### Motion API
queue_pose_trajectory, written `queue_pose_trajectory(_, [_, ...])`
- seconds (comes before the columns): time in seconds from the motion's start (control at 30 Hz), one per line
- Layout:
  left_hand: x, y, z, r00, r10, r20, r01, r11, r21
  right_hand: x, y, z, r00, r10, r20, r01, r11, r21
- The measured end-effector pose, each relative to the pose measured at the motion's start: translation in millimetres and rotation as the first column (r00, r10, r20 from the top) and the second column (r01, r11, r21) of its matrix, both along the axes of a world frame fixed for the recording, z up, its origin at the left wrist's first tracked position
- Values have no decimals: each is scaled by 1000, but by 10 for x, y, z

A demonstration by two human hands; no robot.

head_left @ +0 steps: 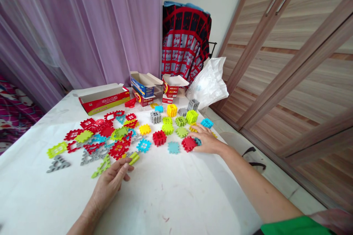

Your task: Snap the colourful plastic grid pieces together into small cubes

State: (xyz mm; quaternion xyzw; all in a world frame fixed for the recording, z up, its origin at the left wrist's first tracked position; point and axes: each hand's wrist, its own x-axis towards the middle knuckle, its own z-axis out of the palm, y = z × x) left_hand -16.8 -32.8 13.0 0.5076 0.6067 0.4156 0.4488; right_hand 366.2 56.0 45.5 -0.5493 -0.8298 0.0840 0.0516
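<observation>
My left hand (116, 176) is at the near edge of the loose pile, its thumb and fingers closed on a lime-green notched plastic building piece (134, 158). A green triangular piece (101, 167) lies just left of it. On the right, my right hand (206, 140) reaches low over the table, with thumb and index finger at the edges of a small stack of red notched square pieces (188, 143). A blue piece (198, 141) shows partly under that hand. Yellow pieces (193, 127) lie by its fingertips. A pale teal square (173, 148) lies flat left of the red stack.
Mixed red, grey, blue and green pieces (106, 131) lie heaped at left. Sorted stacks, including lime (192, 116) and dark red (159, 138), stand centre-right. Open boxes (106, 103) and a white plastic bag (211, 84) are behind. A wardrobe (275, 51) stands right of the table.
</observation>
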Motion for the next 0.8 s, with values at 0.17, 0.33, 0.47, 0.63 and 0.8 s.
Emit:
queue_pose_trajectory(0.17, [0, 3, -5, 1000, -8, -6, 8, 1000, -1, -19, 16, 2, 1000, 13, 15, -13, 1000, -14])
queue_pose_trajectory(0.33, [4, -1, 5, 1000, -6, -11, 6, 1000, 7, -7, 46, -17, 999, 22, 30, -21, 999, -35])
queue_pose_trajectory(0.47, [7, -1, 14, 1000, -8, -11, 8, 1000, 6, -7, 57, -20, 998, 39, 47, -37, 999, -33])
queue_pose_trajectory(0.63, [4, -3, 13, 999, -25, -32, 25, 1000, -7, -15, 49, 7, 997, 38, 66, -34, 998, -54])
queue_pose_trajectory(0.8, [4, -2, 9, 999, -27, -31, 26, 999, -25, -34, 52, 33, 994, 48, 97, -42, 997, -61])
